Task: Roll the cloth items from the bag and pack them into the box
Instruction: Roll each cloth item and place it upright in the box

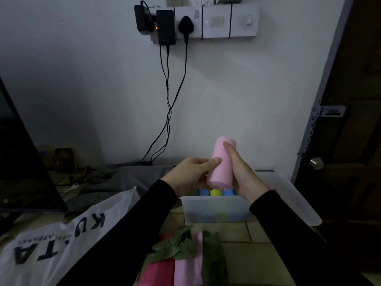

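Observation:
A rolled pink cloth [221, 162] stands nearly upright in the air above the box, held between both hands. My left hand [190, 174] grips its lower left side with the thumb across the front. My right hand [243, 174] wraps the right side, fingers reaching the top. Below them sits a translucent white box [216, 209] holding rolled cloths, blue [203, 192], yellow-green [216, 192] and blue. A white plastic bag [61, 240] with black lettering lies at the lower left. Unrolled cloths, red [158, 271], pink [188, 265] and dark green [177, 246], lie on the floor in front.
The box's lid [292, 195] leans at its right. A white wall with a socket strip and hanging black cables [168, 89] stands behind. A dark door [350, 120] is at right, a dark slanted panel [18, 162] at left, grey fabric and clutter behind the bag.

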